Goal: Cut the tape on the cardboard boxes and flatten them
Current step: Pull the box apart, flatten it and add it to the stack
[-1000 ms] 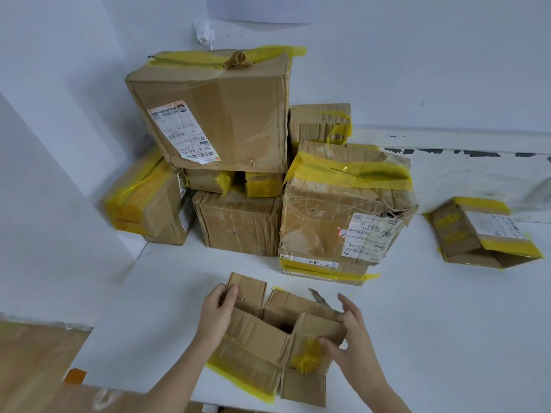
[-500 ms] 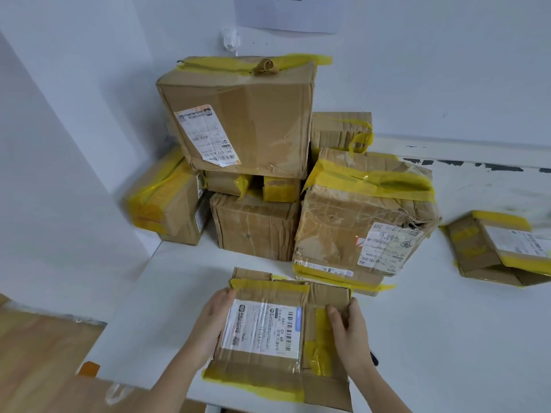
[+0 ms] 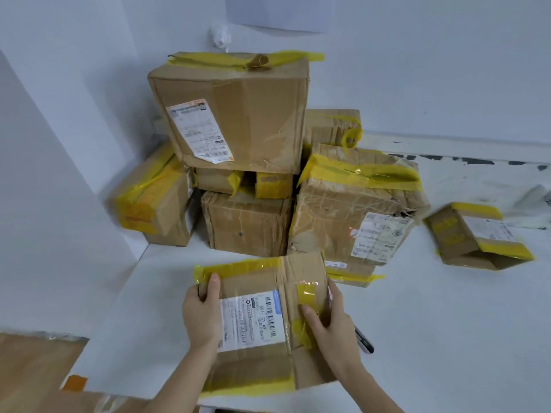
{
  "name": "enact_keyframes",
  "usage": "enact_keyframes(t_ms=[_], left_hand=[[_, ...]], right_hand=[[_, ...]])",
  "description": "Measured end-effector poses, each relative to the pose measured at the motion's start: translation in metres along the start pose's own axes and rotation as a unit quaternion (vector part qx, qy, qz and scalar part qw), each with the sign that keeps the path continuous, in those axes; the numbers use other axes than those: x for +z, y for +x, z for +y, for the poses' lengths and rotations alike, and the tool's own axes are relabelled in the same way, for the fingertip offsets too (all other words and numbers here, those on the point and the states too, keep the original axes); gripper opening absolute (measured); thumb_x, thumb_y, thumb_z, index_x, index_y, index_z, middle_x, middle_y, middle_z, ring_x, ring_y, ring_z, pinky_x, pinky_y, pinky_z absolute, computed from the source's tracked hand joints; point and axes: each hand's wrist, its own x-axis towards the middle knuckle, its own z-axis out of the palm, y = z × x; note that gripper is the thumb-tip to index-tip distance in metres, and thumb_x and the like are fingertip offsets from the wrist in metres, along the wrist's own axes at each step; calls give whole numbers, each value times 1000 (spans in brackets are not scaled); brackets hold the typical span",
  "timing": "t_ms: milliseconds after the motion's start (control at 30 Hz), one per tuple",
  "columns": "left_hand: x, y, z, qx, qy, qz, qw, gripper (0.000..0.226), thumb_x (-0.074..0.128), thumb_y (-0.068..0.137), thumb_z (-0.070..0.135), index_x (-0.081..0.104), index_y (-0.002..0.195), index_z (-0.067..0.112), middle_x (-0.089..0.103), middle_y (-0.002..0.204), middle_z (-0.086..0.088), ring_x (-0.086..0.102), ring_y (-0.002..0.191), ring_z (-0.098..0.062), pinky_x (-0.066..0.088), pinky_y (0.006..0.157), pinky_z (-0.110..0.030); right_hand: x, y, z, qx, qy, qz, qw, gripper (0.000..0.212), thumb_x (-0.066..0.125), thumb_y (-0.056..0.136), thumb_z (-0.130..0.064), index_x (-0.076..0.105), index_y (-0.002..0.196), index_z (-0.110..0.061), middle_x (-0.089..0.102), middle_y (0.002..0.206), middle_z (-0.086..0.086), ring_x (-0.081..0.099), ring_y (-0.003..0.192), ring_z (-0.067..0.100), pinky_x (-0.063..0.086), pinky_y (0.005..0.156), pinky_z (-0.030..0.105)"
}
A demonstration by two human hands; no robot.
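At 6 o'clock, nearest the viewer, a flattened cardboard box (image 3: 256, 320) lies on the white surface (image 3: 432, 338), its white shipping label (image 3: 250, 318) facing up and yellow tape (image 3: 238, 268) along its far and near edges. The left hand (image 3: 201, 314) grips the box's left edge, thumb on top and fingers (image 3: 199, 290) curled under. The right hand (image 3: 331, 321) clasps the right edge, thumb pressing a yellow tape patch (image 3: 307, 293) and fingers wrapped round the side. Just beside the right wrist, at 4 o'clock, a dark pen-like tool (image 3: 364, 341) lies on the surface. Farther off at 12 o'clock stands a pile of taped boxes (image 3: 247, 228), the largest box (image 3: 238, 114) on top. At 2 o'clock, well apart, a small open box (image 3: 474, 236) lies on its side.
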Motion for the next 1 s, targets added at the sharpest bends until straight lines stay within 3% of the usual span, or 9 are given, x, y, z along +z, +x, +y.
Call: enact_keyframes(t_ms=[133,200,267,400,500,600,767,867,1000], left_hand=[[22,-23,21,70,-12,-122,990,17,50,95,27,50,97,10,55,83,1,58,79,-16,38,61,-21],[32,-48,30,136,-46,-200,969,39,50,94,11,38,129,21,57,101,10,60,93,-5,44,76,-15],[43,-73,36,243,-24,-257,935,68,52,89,-2,24,142,30,58,113,7,60,96,-1,41,84,-5],[85,-112,49,453,86,-322,827,58,54,84,0,47,137,22,48,95,2,53,78,-2,33,71,6],[142,-142,68,400,89,-423,808,59,61,90,19,31,134,44,31,115,13,46,99,1,31,74,3],[220,-166,83,343,178,-471,793,75,59,85,50,1,133,52,14,114,14,34,95,9,24,75,4],[372,-178,104,252,214,-477,815,82,63,85,44,15,150,25,19,118,1,41,119,-18,27,92,-10],[452,-174,109,222,211,-451,838,77,63,87,36,21,149,18,20,131,-7,32,129,-21,23,105,-19],[524,-163,90,213,217,-384,872,63,60,91,30,33,145,16,9,146,-7,26,135,-19,22,110,-24]], right_hand=[[-41,-14,7,-21,2,102,995,71,67,84,-29,24,137,-48,57,88,-32,62,78,-6,49,68,10],[-72,-21,13,-34,-1,157,987,72,70,83,-22,26,129,-55,56,82,-37,61,79,-12,46,64,3],[-106,-32,21,-34,1,206,978,72,72,81,-16,32,125,-57,61,90,-34,62,80,-11,46,69,3],[-170,-45,46,-2,-3,283,959,73,74,78,-10,38,125,-51,57,100,-33,55,84,-21,40,74,-2],[-223,-36,63,28,-12,316,948,69,74,78,-11,41,124,-50,57,91,-33,56,76,-22,39,64,-5],[-284,-6,83,43,-34,320,946,64,72,81,-19,43,134,-40,62,100,-21,56,74,-11,40,73,6],[-388,100,114,68,-96,277,953,59,64,87,-33,41,141,-33,65,110,-3,53,83,4,41,78,22],[-434,178,132,72,-190,232,951,57,55,92,-39,33,145,-32,65,100,5,58,88,20,43,73,30],[-452,260,163,92,-296,163,937,52,39,97,-46,25,146,-34,42,97,0,54,91,22,39,68,29]])
